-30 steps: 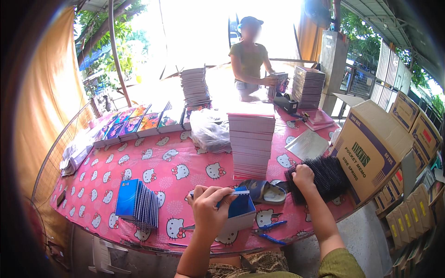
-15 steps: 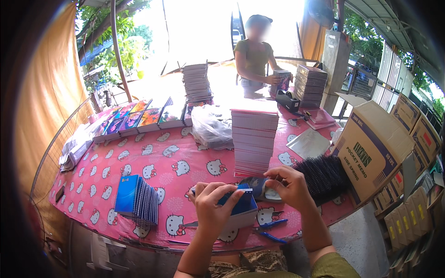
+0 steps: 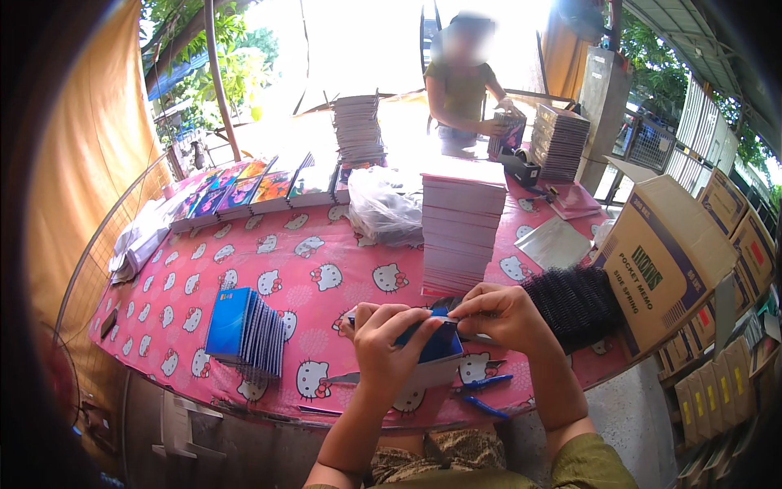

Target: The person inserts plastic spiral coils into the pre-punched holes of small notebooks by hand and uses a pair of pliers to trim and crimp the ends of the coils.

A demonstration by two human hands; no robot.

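My left hand (image 3: 380,342) is closed on a small blue-covered memo pad (image 3: 441,311), its thumb on the near side and its fingers over the top. The pad is held just above a stack of blue-covered pads (image 3: 432,376) at the table's near edge. My right hand (image 3: 498,314) pinches at the pad's right end; what lies between its fingertips is too small to make out. Right of the stack are two blue-handled tools (image 3: 487,383). Beyond my right hand lies a heap of black spiral coils (image 3: 574,308).
A tall stack of loose pads (image 3: 461,232) stands just ahead of my hands. Blue spiral notebooks (image 3: 236,326) stand at left, a pointed metal blade (image 3: 344,379) nearer. A plastic bag (image 3: 383,208) and open carton (image 3: 652,261) lie farther out. Another person (image 3: 460,98) handles notebooks across the table.
My right hand has moved left, and its fingertips now meet the end of the pad. My left hand still grips the pad. The view has shifted slightly.
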